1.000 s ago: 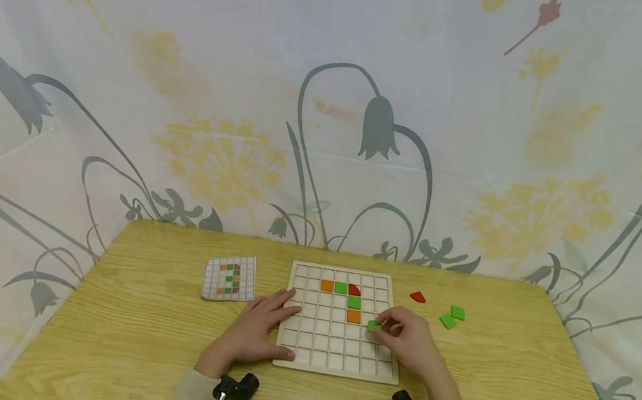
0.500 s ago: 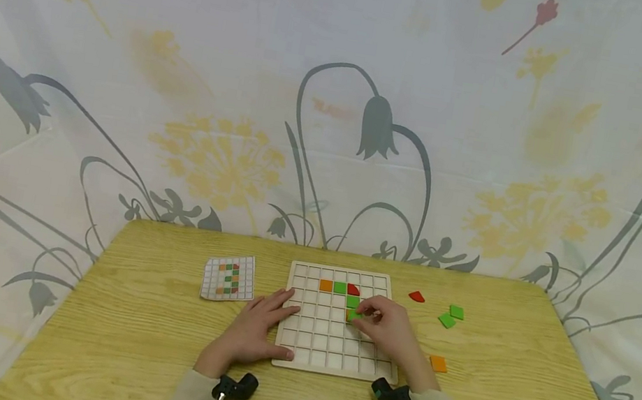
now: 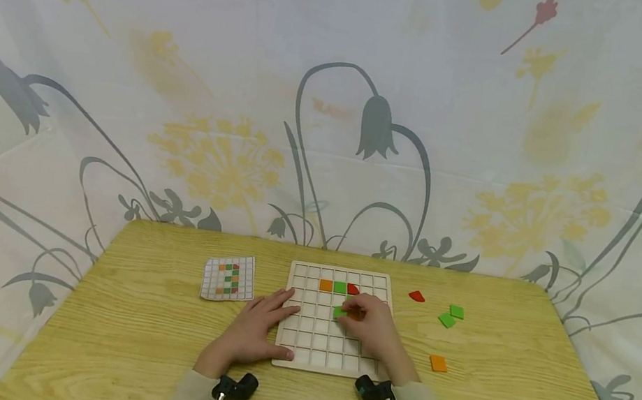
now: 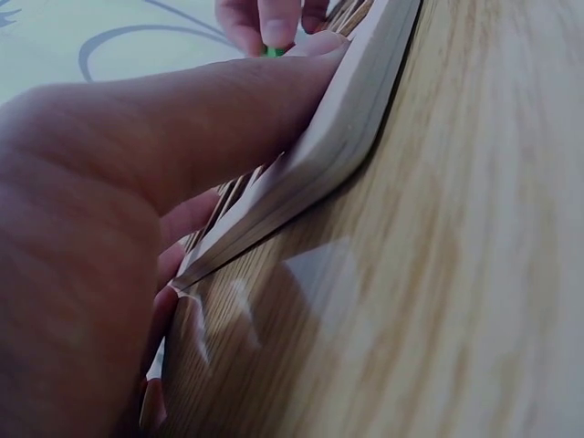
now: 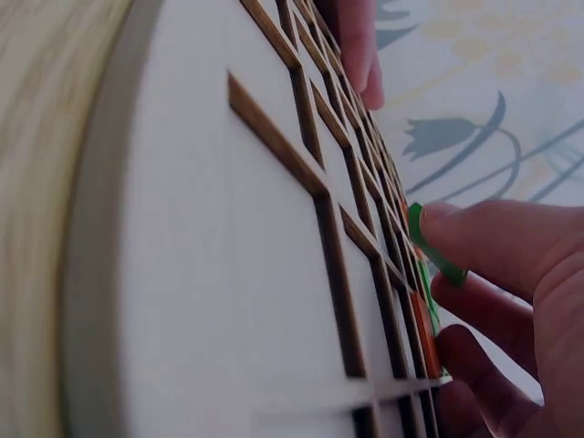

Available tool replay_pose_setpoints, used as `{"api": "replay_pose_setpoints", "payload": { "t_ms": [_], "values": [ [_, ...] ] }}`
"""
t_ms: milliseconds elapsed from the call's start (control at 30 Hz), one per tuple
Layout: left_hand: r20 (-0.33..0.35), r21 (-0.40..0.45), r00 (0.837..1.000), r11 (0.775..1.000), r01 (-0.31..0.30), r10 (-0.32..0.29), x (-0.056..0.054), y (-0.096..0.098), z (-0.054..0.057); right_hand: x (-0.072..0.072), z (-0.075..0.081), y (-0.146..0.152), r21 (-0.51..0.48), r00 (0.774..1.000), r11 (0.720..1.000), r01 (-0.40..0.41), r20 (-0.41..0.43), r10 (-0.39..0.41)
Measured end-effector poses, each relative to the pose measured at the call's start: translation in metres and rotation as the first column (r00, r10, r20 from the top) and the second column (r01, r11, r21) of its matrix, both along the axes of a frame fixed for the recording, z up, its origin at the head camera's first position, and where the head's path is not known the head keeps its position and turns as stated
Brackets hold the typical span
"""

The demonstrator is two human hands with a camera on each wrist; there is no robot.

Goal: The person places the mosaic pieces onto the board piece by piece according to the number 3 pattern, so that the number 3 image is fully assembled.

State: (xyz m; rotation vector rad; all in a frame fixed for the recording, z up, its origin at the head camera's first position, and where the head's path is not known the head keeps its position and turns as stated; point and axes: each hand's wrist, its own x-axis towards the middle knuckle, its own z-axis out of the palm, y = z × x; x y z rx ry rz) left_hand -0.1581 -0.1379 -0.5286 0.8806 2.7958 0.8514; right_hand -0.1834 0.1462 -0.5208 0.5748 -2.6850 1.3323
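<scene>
A pale wooden grid board (image 3: pixel 303 342) lies flat on the table. My left hand (image 3: pixel 257 332) rests at its left edge, fingers spread over the rim and thumb on the near corner. Between thumb and fingertips, my right hand (image 3: pixel 371 329) pinches a green square tile (image 5: pixel 436 245), tilted close over the board's middle cells. In the board's upper rows sit an orange square tile (image 3: pixel 326 286), a green one (image 3: pixel 339 288) and a red rounded piece (image 3: pixel 353 289). Below the red piece, another green tile and an orange tile (image 5: pixel 423 333) are partly hidden by my right hand.
Left of the board lies a paper card (image 3: pixel 228 278) printed with a coloured grid pattern. On the right are a loose red piece (image 3: pixel 417 296), two green tiles (image 3: pixel 447 319) and an orange tile (image 3: pixel 438 364). A patterned cloth (image 3: pixel 333 124) hangs behind the table.
My right hand has moved left across the board with the green tile, from its right side to just left of the orange tile. My left hand has stayed still.
</scene>
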Motion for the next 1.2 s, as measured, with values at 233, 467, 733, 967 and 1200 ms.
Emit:
{"api": "replay_pose_setpoints", "payload": {
  "t_ms": [233,467,733,967,1200],
  "values": [
    [-0.003,0.008,1.0,1.0,0.001,-0.001,0.0004,-0.0005,-0.0004,0.0008,-0.003,-0.0079,0.043,0.998,0.997,0.061,-0.003,-0.061],
    [0.001,0.016,1.0,1.0,0.004,-0.004,0.0014,0.0001,0.0016,0.0022,-0.0021,-0.0094,0.058,0.998,0.996,0.066,-0.007,-0.065],
    [0.007,0.023,1.0,1.0,0.005,-0.005,0.0019,0.0003,0.0026,0.0008,-0.0039,-0.0084,0.047,0.997,0.997,0.066,0.025,-0.067],
    [0.008,0.013,1.0,1.0,0.004,-0.004,0.0016,0.0,0.0027,0.0009,-0.0033,-0.0081,0.039,0.998,0.998,0.048,0.036,-0.049],
    [0.01,0.021,1.0,1.0,0.005,-0.005,0.0012,0.0003,0.0021,0.0003,-0.0033,-0.0079,0.04,0.999,0.998,0.043,0.019,-0.044]
  ]
}}
